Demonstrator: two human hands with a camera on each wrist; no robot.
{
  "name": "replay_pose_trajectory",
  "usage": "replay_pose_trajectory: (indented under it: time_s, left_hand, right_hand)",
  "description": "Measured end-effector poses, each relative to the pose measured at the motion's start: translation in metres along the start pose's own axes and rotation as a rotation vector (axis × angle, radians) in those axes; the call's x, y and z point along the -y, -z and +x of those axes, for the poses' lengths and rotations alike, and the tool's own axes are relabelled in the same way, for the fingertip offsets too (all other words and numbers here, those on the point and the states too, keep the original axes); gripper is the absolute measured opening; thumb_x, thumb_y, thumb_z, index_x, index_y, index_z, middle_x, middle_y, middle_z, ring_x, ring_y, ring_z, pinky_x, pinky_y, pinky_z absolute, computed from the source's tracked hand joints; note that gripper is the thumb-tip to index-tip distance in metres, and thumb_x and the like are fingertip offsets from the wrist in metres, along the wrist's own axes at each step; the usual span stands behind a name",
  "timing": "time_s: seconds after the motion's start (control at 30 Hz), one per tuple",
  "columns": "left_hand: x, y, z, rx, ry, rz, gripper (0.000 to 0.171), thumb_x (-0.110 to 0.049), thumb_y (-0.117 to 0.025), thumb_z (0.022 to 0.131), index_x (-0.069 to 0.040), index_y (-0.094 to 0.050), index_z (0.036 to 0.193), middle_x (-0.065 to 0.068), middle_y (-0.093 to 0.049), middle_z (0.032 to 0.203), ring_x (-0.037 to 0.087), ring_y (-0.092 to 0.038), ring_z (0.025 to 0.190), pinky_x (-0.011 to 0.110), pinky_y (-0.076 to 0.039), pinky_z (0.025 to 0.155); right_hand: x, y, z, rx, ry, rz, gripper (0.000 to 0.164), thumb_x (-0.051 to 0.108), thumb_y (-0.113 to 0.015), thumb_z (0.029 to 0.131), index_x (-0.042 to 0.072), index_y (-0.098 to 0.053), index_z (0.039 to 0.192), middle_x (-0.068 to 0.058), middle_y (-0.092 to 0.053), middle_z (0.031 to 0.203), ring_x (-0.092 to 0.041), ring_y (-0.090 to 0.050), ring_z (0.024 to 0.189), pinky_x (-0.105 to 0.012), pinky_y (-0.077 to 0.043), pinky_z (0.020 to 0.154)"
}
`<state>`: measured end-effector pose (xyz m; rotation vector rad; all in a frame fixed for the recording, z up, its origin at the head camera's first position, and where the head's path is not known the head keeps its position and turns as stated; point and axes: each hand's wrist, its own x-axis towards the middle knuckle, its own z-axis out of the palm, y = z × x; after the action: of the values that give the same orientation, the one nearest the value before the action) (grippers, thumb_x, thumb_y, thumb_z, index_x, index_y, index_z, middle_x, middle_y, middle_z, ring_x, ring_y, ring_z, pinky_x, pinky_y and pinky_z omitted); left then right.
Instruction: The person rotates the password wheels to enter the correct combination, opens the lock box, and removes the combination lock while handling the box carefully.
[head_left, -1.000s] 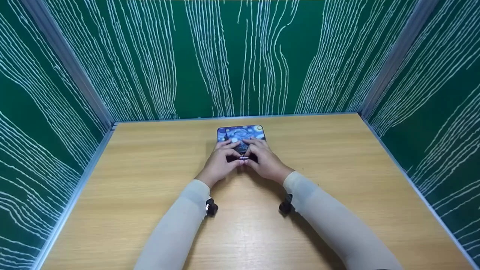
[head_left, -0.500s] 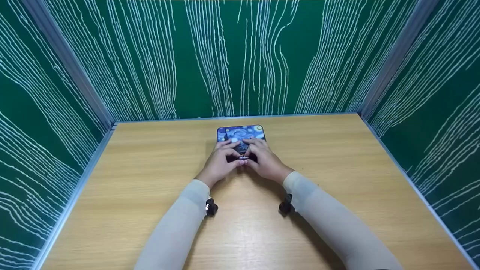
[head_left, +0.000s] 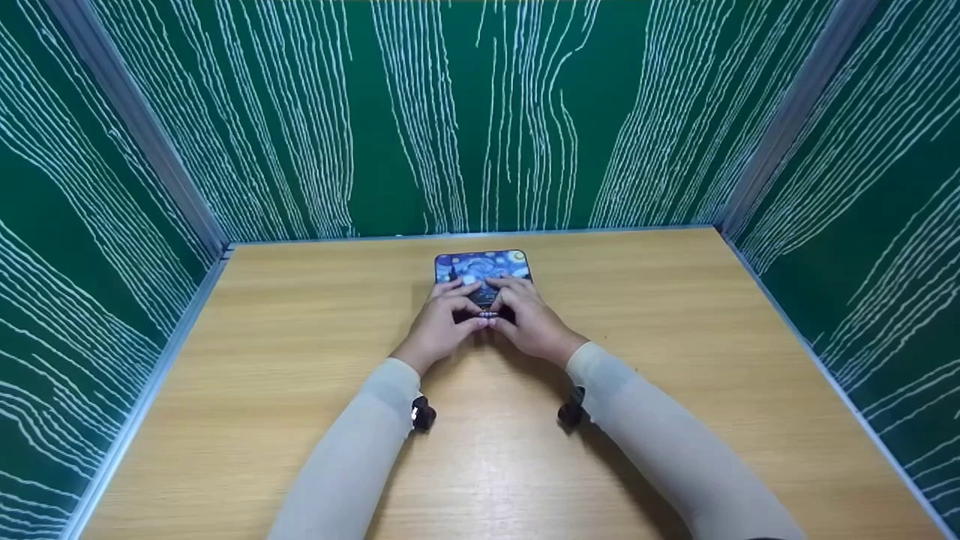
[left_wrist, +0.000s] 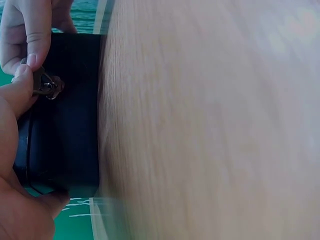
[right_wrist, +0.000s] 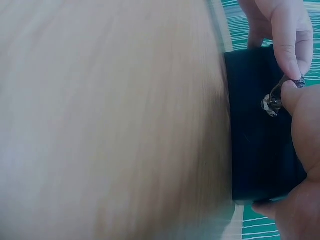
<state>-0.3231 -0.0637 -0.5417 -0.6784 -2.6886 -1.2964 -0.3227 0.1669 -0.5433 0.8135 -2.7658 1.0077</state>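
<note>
A dark box [left_wrist: 70, 135] with a blue swirling night-sky picture on its lid [head_left: 480, 264] stands on the table. On its front is a small metal clasp [right_wrist: 271, 105] with a ring-like loop. My left hand [head_left: 442, 322] grips the box from the left, with fingers spread on the lid and the thumb at the clasp. From the right, my right hand [head_left: 529, 319] does the same, its thumb tip meeting the left one at the clasp's upper metal piece [left_wrist: 37, 80]. The fingertips partly cover that piece. In both wrist views the lid's picture is hidden.
The box sits near the back of the wooden table [head_left: 300, 337]. Green panels [head_left: 405, 112] with white wavy lines rise behind it and on both sides, joined by grey posts [head_left: 142, 127]. Small dark devices [head_left: 424, 415] sit at both wrists.
Both thumb tips have moved very slightly up toward the lid at the clasp. The box, the arms and the other fingers stay where they were.
</note>
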Motion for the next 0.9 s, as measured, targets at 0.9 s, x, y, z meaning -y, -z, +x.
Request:
replay_pose_trajectory:
  time_s: [0.9]
  left_hand:
    - [-0.0019, 0.0004, 0.0003, 0.003, 0.028, -0.001, 0.015, -0.027, -0.090, 0.100, -0.016, -0.089, 0.111, -0.006, -0.061, 0.170, 0.028, -0.038, 0.171, 0.052, -0.026, 0.144]
  right_hand:
    - [0.0013, 0.0022, 0.0002, 0.015, -0.022, 0.005, 0.011, 0.014, -0.075, 0.110, 0.015, -0.065, 0.115, -0.006, -0.047, 0.181, -0.040, -0.026, 0.176, -0.063, -0.025, 0.142]
